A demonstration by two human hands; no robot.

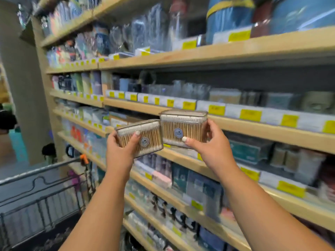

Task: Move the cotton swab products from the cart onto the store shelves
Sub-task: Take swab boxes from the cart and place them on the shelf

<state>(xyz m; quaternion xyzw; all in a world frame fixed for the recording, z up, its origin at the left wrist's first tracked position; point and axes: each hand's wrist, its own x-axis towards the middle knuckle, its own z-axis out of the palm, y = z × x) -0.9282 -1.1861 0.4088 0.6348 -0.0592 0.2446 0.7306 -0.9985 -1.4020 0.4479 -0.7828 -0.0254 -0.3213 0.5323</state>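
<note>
At about 8 o'clock in the view stands the wire cart (36, 172), its rim low and well apart from both arms. Near the centre, the left hand (120, 151) grips the left swab box (143, 136) from below and behind. The thumb lies across its clear front and the fingers are curled round the far side, so the box tilts a little, lid corner toward 2 o'clock. At 2 o'clock from it, slightly higher and closer to upright, is the right swab box (183, 126). The right hand (212, 145) pinches it, with the thumb on the lower front edge and the fingers wrapped round its right wall. The neighbouring corners of the two boxes meet or overlap.

Both boxes are raised in front of the wooden shelf (272, 136) that runs toward 3 o'clock with its row of yellow price tags (250, 115). Neither box rests on a board yet.

The step in hand looks like placing the pair. To do it well, level the left box before it goes in. Set one box down at a time so the corners do not knock, and slide each in base first with the label facing out. The tan packs at 4 o'clock may be the matching stock, though the blur makes that uncertain. Let go only once the base sits flat.
</note>
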